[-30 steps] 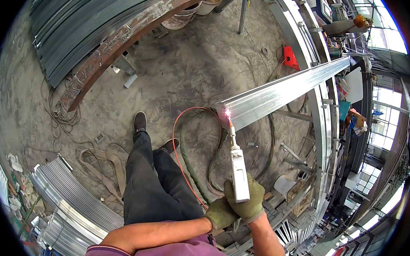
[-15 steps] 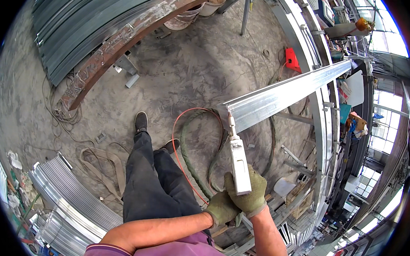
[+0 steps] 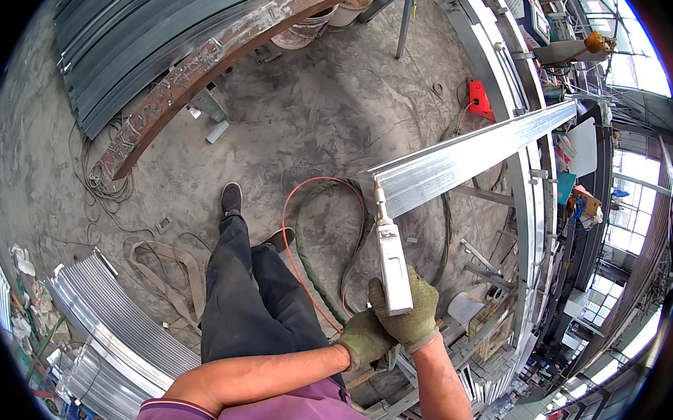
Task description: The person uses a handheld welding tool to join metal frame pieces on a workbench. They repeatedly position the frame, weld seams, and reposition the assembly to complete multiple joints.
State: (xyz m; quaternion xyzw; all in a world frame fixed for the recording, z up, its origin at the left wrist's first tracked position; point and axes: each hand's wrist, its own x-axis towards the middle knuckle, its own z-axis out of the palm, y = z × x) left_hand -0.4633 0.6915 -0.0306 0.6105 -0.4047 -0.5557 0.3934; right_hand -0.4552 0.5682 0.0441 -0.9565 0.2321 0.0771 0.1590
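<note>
My right hand (image 3: 415, 313), in an olive-green glove, is wrapped round a white handheld laser welding gun (image 3: 396, 268). The gun's copper-coloured tip (image 3: 379, 188) is at the near end of a long silver metal profile (image 3: 460, 167), touching it or very close. My left hand (image 3: 364, 338), gloved alike, crosses in front of my body. It is closed at the gun's lower end, up against my right hand, which partly hides its fingers. The profile slopes away to the far right and lies over a metal rail.
An orange-red hose and a dark green hose (image 3: 305, 231) loop on the floor by my feet. A rusty beam (image 3: 199, 66) and stacked grey profiles (image 3: 147, 40) lie far left. Ribbed silver profiles (image 3: 125, 313) are near left. A metal frame (image 3: 530, 220) runs along the right.
The rear of the gun and my right hand have shifted very slightly upward in view. The tip stays at the profile's end, and the profile has not visibly moved.
</note>
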